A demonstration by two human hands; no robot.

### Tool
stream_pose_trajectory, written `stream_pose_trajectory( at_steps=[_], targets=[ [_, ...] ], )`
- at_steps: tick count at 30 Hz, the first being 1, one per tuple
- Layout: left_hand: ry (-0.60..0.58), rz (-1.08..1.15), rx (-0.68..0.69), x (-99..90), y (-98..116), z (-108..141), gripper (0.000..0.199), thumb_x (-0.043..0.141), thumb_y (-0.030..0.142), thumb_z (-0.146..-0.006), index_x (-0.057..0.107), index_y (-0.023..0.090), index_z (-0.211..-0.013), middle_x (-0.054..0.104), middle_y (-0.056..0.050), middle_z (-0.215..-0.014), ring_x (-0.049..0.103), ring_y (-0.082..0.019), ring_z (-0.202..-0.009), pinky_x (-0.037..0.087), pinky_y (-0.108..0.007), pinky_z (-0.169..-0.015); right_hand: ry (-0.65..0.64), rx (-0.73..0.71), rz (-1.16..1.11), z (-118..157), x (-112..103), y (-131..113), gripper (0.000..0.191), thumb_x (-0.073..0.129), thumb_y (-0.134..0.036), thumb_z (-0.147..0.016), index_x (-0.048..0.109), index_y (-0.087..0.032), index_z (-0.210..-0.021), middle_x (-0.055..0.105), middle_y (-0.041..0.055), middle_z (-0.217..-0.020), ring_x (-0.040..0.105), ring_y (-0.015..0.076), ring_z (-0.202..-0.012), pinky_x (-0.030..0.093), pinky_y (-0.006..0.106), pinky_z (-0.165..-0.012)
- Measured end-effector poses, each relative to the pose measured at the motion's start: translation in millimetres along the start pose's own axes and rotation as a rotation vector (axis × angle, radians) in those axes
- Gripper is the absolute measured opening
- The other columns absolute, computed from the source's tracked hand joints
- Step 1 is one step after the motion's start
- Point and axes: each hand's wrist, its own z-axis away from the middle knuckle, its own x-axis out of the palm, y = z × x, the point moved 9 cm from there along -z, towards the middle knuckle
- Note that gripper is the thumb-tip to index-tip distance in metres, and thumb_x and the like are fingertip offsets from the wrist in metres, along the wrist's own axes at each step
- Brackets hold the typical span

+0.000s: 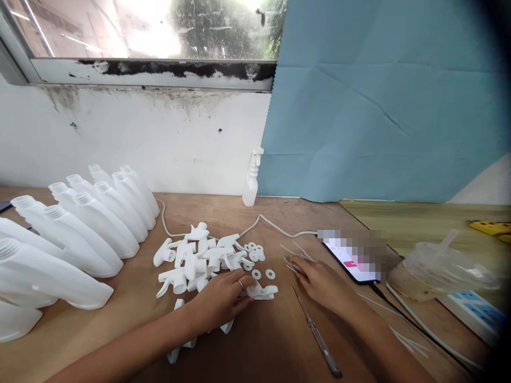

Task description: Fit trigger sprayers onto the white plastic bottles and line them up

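Note:
My left hand (229, 292) is closed on a white spray trigger head (265, 291), whose lever end points right. Beside and behind that hand lies a loose pile of white trigger heads (195, 260). Several small white ring washers (270, 274) rest on the table to the right of the pile. My right hand (313, 279) has its fingers drawn together on thin white tubes (291, 266); how many it grips I cannot tell. A slim metal tweezer-like tool (317, 332) lies between my forearms.
White bottles (80, 260) without tops stand in rows at left. One bottle with a trigger head (250, 181) stands by the wall. A phone (351, 260), cables, a clear plastic cup (439, 271) and a power strip (475, 314) lie at right. More thin tubes (409, 343) lie beside my right forearm.

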Motion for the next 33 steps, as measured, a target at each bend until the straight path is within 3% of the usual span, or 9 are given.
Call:
stream_pose_trajectory(
  at_steps=[4,9,12,15,17,20,25,29,33],
  targets=[
    [-0.006,0.026,-0.025,-0.2,-1,1,0.032,0.056,0.015,-0.088,0.044,0.021,-0.117,0.060,-0.004,-0.106,0.059,-0.020,-0.092,0.046,-0.029,-0.078,0.042,0.043,-0.128,-2,2,10,0.033,0.043,-0.014,-0.080,0.061,-0.020,-0.108,0.070,0.0053,-0.075,0.063,0.0226,-0.063,0.041,0.030,-0.058],
    [0.016,0.116,-0.112,2.0,-10,2,0.043,0.062,0.018,-0.084,0.043,0.022,-0.122,0.062,-0.003,-0.108,0.060,-0.020,-0.095,0.047,-0.030,-0.082,0.315,0.107,-0.412,2,-31,30,0.031,0.050,-0.025,-0.082,0.064,-0.023,-0.109,0.067,0.0048,-0.082,0.061,0.0217,-0.071,0.044,0.032,-0.066],
    [0.010,0.164,-0.139,5.0,-15,2,0.044,0.063,0.017,-0.083,0.046,0.024,-0.122,0.060,-0.003,-0.114,0.059,-0.020,-0.101,0.047,-0.031,-0.086,0.481,0.158,-0.842,9,-54,49,0.015,0.057,-0.030,-0.079,0.070,-0.025,-0.084,0.064,0.0031,-0.079,0.058,0.0196,-0.074,0.044,0.030,-0.065],
    [0.021,0.208,-0.141,5.4,-17,2,0.043,0.063,0.018,-0.083,0.048,0.024,-0.123,0.059,-0.004,-0.116,0.058,-0.020,-0.104,0.046,-0.031,-0.089,0.595,0.192,-1.440,12,-60,63,0.018,0.066,-0.032,-0.073,0.071,-0.029,-0.090,0.059,0.0001,-0.078,0.055,0.0162,-0.071,0.046,0.028,-0.062],
    [0.021,0.230,-0.144,5.6,-17,2,0.043,0.064,0.018,-0.083,0.049,0.023,-0.123,0.059,-0.005,-0.116,0.058,-0.020,-0.103,0.046,-0.031,-0.089,0.608,0.234,-1.649,11,-54,62,0.026,0.072,-0.031,-0.069,0.071,-0.031,-0.094,0.059,-0.0005,-0.082,0.055,0.0144,-0.071,0.047,0.027,-0.061],
    [0.009,0.248,-0.154,6.1,-17,1,0.043,0.065,0.017,-0.082,0.051,0.023,-0.123,0.058,-0.005,-0.116,0.057,-0.019,-0.103,0.046,-0.030,-0.089,0.537,0.297,-1.603,8,-36,43,0.019,0.074,-0.036,-0.072,0.073,-0.025,-0.088,0.060,0.0000,-0.074,0.053,0.0121,-0.063,0.043,0.023,-0.053],
    [0.007,0.235,-0.144,4.8,-18,-1,0.045,0.066,0.016,-0.082,0.052,0.024,-0.124,0.058,-0.004,-0.113,0.057,-0.019,-0.100,0.045,-0.029,-0.087,0.280,0.190,-1.273,-1,-5,-27,0.027,0.061,-0.044,-0.085,0.074,-0.020,-0.090,0.064,0.0022,-0.070,0.053,0.0127,-0.058,0.044,0.025,-0.055],
    [0.002,0.208,-0.128,7.2,-19,-1,0.048,0.066,0.016,-0.081,0.052,0.026,-0.125,0.058,-0.003,-0.107,0.057,-0.017,-0.094,0.045,-0.026,-0.082,0.212,-0.012,-1.044,-1,-6,-74,0.028,0.056,-0.040,-0.089,0.072,-0.019,-0.079,0.065,0.0032,-0.073,0.059,0.0163,-0.070,0.046,0.026,-0.064],
    [0.005,0.180,-0.122,9.8,-21,-1,0.049,0.068,0.018,-0.081,0.051,0.026,-0.126,0.058,-0.003,-0.106,0.056,-0.017,-0.094,0.044,-0.026,-0.082,0.222,-0.102,-0.909,1,-10,-88,0.024,0.053,-0.034,-0.092,0.069,-0.020,-0.082,0.066,0.0029,-0.076,0.062,0.0165,-0.074,0.047,0.026,-0.068]
  ],
)
